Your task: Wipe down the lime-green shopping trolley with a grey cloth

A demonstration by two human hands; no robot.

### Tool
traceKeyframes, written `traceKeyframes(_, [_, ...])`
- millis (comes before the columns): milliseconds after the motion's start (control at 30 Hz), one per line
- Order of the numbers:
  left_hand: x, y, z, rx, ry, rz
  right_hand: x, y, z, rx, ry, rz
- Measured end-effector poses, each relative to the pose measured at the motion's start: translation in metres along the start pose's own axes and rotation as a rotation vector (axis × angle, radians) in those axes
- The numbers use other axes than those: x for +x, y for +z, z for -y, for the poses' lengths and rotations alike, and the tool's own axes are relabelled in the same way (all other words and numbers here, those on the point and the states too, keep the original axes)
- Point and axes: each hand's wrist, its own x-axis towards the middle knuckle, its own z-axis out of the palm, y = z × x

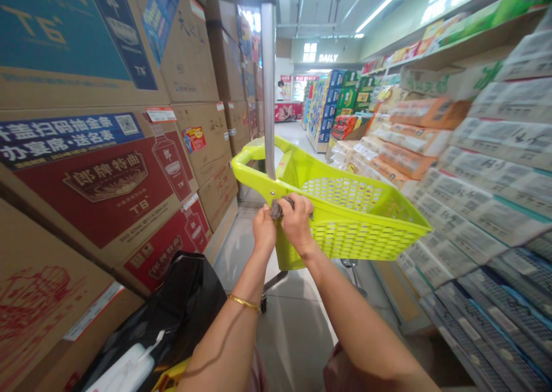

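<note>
A yellow-green shopping trolley [345,237] with slotted sides stands in front of me. At its near corner, my left hand [264,229] pinches one side of a crumpled grey cloth [276,210]. My right hand [297,222] is closed over the cloth's other side, its fingers bent against the basket wall. Part of the cloth is hidden under the fingers. Just above both hands, a metal pole [269,93] rises from the trolley's looped rim [248,165].
Stacked cardboard cartons [99,179] line the left side. A black bag [172,294] lies at lower left, near a white object [125,372]. Packaged paper goods [487,168] fill the right shelves. The tiled floor [288,323] runs along the aisle.
</note>
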Motion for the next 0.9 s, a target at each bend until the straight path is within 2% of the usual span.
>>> traceKeyframes(100, [-0.001,-0.002,0.000,0.011,0.011,0.007,0.012,0.001,0.005,0.041,0.059,-0.063])
traceKeyframes(233, [-0.002,-0.003,-0.002,0.033,0.017,0.009,-0.004,0.008,0.004,0.022,0.005,-0.083])
traceKeyframes(433, [-0.002,-0.004,-0.001,0.112,-0.030,-0.005,-0.049,0.011,-0.005,-0.013,-0.122,0.077])
traceKeyframes(567, [-0.002,-0.005,-0.001,0.136,-0.016,0.011,-0.049,0.000,-0.011,0.103,-0.165,0.175])
traceKeyframes(667, [-0.003,-0.007,-0.005,0.187,0.021,0.031,-0.029,-0.013,-0.010,0.292,-0.002,0.095])
traceKeyframes(800, [-0.008,-0.006,-0.014,0.296,0.139,0.028,0.006,-0.034,-0.001,0.572,0.341,-0.083])
traceKeyframes(867, [-0.014,-0.005,-0.019,0.349,0.227,-0.044,0.019,-0.042,0.004,0.692,0.498,-0.113])
traceKeyframes(900, [-0.017,-0.004,-0.021,0.373,0.273,-0.117,0.025,-0.046,0.005,0.746,0.567,-0.124])
